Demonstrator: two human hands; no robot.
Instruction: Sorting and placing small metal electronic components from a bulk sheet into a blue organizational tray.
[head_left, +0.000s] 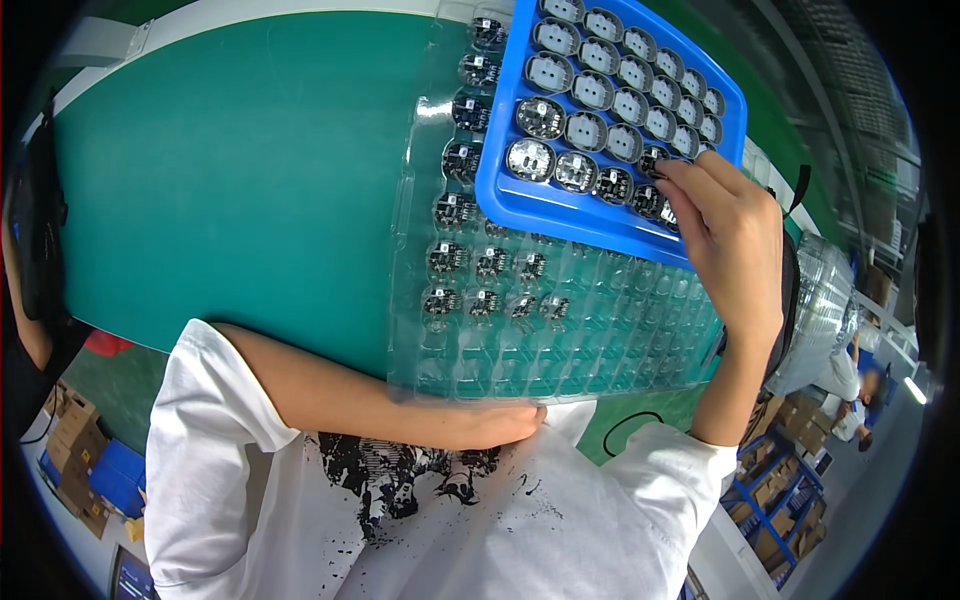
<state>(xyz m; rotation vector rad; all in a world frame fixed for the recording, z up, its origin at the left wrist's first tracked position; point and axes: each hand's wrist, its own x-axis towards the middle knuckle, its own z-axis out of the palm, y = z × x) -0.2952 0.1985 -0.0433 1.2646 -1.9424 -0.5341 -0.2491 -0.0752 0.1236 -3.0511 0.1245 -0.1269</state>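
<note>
Blue plastic forms the tray point(520, 200) in the upper centre of the frame, its round pockets holding small round boards point(541, 118), some dark, some pale. It lies tilted across a clear tray point(600, 330) that spreads over the centre; that one carries dark boards in its left pockets, while its lower right pockets are bare. Both rest on the green tabletop point(230, 180).

The right hand point(730, 240) comes up from lower right, wrist bent, fingertips point(668, 175) curled onto the blue tray's right pockets; its grip is nearly closed over a board there, though whether it is pinched I cannot tell. The left hand point(495, 425) lies flat along the clear tray's lower edge, forearm across the white shirt point(560, 520), fingers loose, clamping nothing.
</note>
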